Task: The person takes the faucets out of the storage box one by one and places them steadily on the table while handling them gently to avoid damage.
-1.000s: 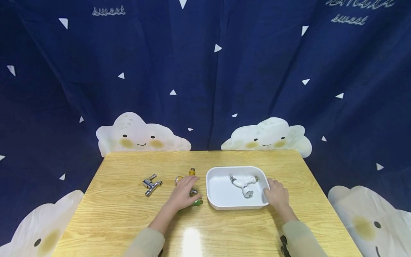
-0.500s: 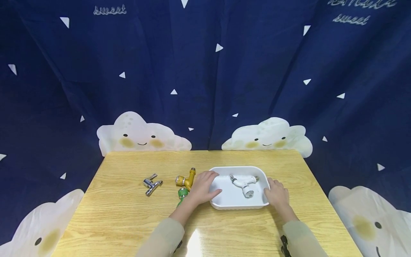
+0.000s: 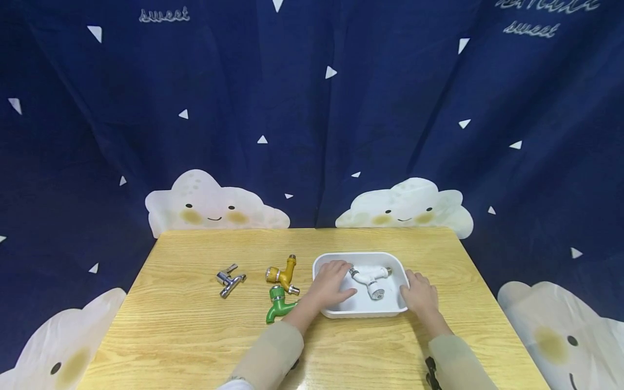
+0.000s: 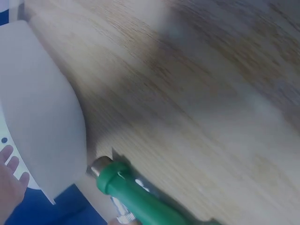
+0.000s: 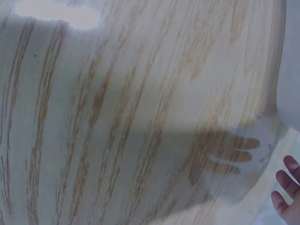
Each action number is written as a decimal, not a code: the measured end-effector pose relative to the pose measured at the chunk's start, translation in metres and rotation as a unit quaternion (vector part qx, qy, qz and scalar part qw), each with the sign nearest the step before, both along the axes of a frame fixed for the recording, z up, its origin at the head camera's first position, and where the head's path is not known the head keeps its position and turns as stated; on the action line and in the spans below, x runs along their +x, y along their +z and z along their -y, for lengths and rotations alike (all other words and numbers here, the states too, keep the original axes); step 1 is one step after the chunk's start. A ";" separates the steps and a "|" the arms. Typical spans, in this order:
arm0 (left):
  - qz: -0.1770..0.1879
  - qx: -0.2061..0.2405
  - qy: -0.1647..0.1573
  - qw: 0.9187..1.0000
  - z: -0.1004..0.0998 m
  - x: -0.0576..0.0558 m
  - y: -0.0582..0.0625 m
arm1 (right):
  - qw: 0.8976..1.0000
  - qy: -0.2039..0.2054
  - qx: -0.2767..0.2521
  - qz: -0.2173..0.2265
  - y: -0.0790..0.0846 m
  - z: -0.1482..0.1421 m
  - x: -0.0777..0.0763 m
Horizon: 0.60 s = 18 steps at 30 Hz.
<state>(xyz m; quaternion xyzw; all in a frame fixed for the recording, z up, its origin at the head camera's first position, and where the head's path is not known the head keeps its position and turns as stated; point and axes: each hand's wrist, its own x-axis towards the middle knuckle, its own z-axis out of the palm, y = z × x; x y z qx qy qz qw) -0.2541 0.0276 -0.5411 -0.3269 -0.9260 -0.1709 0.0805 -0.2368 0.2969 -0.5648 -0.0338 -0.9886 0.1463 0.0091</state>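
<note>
A white plastic tray sits right of the table's middle, with a white faucet lying in it. My left hand is over the tray's left side, fingers extended and thumb apart, with nothing visible in its grasp. My right hand holds the right rim, thumb at the inner side and fingers outside; several of its fingertips show in the right wrist view. Left of the tray lie a yellow faucet and a green faucet, partly behind my left forearm. The green faucet also shows in the left wrist view.
A chrome faucet lies farther left on the wooden table. Behind the table hangs a dark blue curtain with white triangles and smiling clouds.
My left hand has moved right, from above the yellow and green faucets to over the tray, uncovering them. The right hand stays at the tray's right rim.
</note>
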 end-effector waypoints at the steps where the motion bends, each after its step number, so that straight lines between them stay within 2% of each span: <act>1: 0.005 -0.004 0.002 1.000 -0.002 0.000 0.000 | 1.000 0.000 0.002 -0.002 -0.001 0.000 0.000; 9: 0.047 -0.025 0.017 0.998 -0.020 -0.002 -0.002 | 1.000 -0.001 0.007 -0.002 -0.002 -0.001 -0.001; 18: 0.075 -0.050 0.021 0.996 -0.038 -0.004 -0.008 | 1.000 0.002 0.005 -0.008 -0.002 -0.001 -0.001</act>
